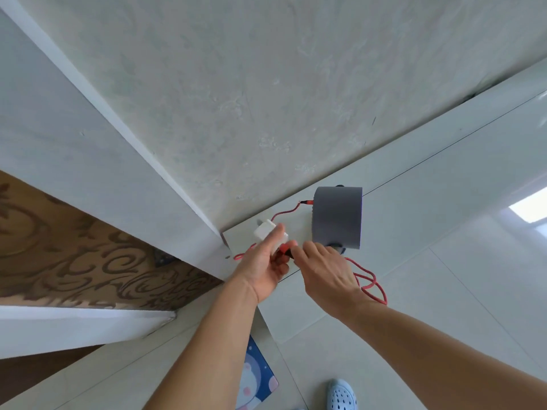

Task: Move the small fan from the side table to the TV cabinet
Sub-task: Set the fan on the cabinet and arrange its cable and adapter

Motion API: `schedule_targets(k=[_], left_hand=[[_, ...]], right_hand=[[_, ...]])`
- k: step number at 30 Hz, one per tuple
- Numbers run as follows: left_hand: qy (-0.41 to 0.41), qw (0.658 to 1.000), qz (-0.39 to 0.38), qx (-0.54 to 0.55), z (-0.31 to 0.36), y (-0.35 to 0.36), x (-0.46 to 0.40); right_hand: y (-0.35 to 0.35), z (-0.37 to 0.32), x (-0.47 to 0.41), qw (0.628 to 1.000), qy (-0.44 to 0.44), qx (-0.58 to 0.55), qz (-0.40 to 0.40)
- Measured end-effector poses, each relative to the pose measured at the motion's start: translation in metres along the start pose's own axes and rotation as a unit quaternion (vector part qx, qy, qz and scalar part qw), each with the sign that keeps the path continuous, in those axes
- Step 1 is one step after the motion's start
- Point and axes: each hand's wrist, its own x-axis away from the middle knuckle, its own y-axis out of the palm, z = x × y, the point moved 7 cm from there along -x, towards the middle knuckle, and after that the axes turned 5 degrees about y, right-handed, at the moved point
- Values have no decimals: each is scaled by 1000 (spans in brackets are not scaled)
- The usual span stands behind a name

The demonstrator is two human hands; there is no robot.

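The small grey fan (pixel 337 217), a round drum shape, stands on the glossy white TV cabinet top (pixel 429 226) close to the wall. A red cable (pixel 371 284) runs from its back and loops on the cabinet beside my right wrist. My left hand (pixel 266 261) holds a white plug adapter (pixel 268 232) just left of the fan. My right hand (pixel 324 272) pinches the cable's red connector (pixel 285 251) right at the adapter. The fan itself is untouched by either hand.
A pale textured wall (pixel 266 84) rises behind the cabinet, with a white trim strip (pixel 118 119) running diagonally at left. Brown patterned carpet (pixel 74 247) lies lower left. A blue mat (pixel 256 377) and a light blue clog (pixel 342 395) are on the floor below.
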Motion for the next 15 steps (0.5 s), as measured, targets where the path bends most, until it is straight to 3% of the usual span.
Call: schedule_targets(k=[4, 11, 15], left_hand=[[33, 997, 69, -3, -24, -16, -22], [-5, 988, -5, -154, -58, -44, -55], [-35, 980, -41, -192, -66, -53, -78]], right_hand=[[39, 7, 10, 997, 18, -62, -42], [99, 36, 15, 992, 82, -36, -83], [124, 51, 8, 981, 107, -4, -160]])
